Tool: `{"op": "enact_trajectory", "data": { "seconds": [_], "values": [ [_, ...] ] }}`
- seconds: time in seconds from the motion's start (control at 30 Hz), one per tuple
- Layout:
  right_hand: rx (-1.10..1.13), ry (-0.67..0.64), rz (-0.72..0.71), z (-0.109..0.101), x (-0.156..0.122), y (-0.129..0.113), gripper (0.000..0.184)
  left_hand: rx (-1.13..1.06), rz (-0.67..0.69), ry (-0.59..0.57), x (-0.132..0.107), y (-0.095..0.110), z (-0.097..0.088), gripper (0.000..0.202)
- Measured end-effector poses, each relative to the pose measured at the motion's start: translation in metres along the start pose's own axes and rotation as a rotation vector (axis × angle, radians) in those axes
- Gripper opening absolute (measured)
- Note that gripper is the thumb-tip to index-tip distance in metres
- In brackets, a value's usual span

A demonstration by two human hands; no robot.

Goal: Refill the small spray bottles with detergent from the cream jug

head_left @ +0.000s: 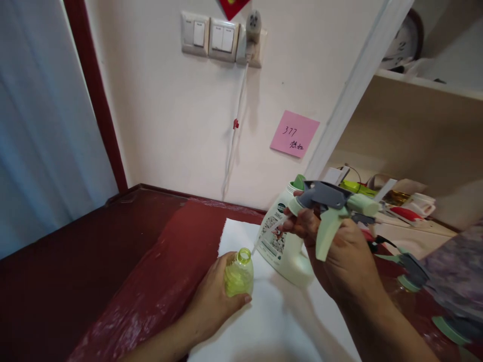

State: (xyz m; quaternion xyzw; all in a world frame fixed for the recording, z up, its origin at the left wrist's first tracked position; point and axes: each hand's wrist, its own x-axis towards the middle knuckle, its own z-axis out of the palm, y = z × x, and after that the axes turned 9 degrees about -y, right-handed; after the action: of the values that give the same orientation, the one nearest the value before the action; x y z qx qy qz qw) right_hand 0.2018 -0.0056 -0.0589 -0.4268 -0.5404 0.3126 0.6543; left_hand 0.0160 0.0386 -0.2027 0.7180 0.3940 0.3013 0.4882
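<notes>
My left hand (213, 301) is wrapped around a small yellow-green plastic bottle (239, 274) that stands upright and uncapped on a white cloth (271, 317). My right hand (339, 256) holds a grey and pale green trigger spray head (332, 208) in the air, to the right of and above the bottle's mouth. A thin dip tube runs from the spray head down toward the bottle's open neck. A white detergent jug (283, 241) with a green cap stands just behind, between my hands.
The cloth lies on a dark red table (113, 261) against a white wall with switches, a plugged cable (236, 125) and a pink sticky note (294, 133). More spray heads (411, 266) lie at right. A cluttered shelf (396, 201) stands behind.
</notes>
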Motion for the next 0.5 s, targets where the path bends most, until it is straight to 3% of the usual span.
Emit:
{"op": "enact_trajectory", "data": {
  "seconds": [0.23, 0.37, 0.5],
  "values": [
    [0.097, -0.053, 0.081, 0.015, -0.001, 0.019, 0.029, -0.031, 0.007, -0.008, 0.0, 0.003, -0.001, 0.078],
    [0.01, -0.137, 0.137, 0.02, -0.014, 0.044, 0.018, -0.012, 0.006, 0.01, 0.0, 0.002, -0.001, 0.077],
    [-0.084, -0.168, 0.165, 0.022, -0.028, 0.074, 0.019, -0.004, 0.01, -0.009, -0.001, 0.008, -0.002, 0.075]
  ]
}}
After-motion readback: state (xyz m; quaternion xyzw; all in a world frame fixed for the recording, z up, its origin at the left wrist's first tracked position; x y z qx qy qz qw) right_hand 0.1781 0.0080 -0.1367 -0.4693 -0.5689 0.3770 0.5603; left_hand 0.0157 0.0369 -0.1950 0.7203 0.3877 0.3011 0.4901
